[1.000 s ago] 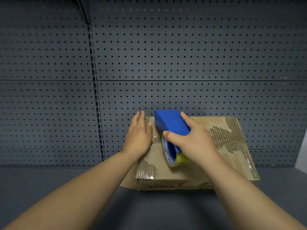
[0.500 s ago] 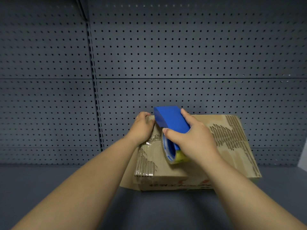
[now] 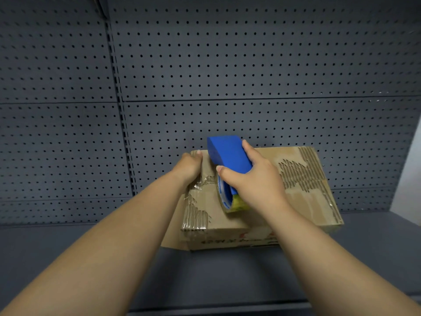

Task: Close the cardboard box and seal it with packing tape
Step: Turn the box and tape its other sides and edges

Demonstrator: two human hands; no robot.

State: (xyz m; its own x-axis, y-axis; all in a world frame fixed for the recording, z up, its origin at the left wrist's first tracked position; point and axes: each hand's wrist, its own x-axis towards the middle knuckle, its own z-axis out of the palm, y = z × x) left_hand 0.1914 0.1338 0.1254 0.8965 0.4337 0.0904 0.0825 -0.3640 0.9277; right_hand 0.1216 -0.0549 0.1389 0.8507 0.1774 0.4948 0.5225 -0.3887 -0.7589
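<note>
A worn cardboard box (image 3: 303,197) with torn, ribbed patches lies closed on a dark grey shelf. My right hand (image 3: 255,185) grips a blue tape dispenser (image 3: 230,156) with a roll of clear tape, held on the box's top near the far left. My left hand (image 3: 190,166) curls over the box's far left corner, fingers bent down over the edge, thumb on top. Crinkled clear tape (image 3: 198,185) shows on the box top just in front of my left hand.
A dark grey pegboard wall (image 3: 227,65) stands right behind the box. The grey shelf surface (image 3: 216,274) runs in front of the box to its near edge. A loose cardboard flap (image 3: 173,233) sticks out at the box's left front corner.
My left hand went from lying flat on the box top to curling over the far left corner. The dispenser and my right hand shifted slightly toward the wall.
</note>
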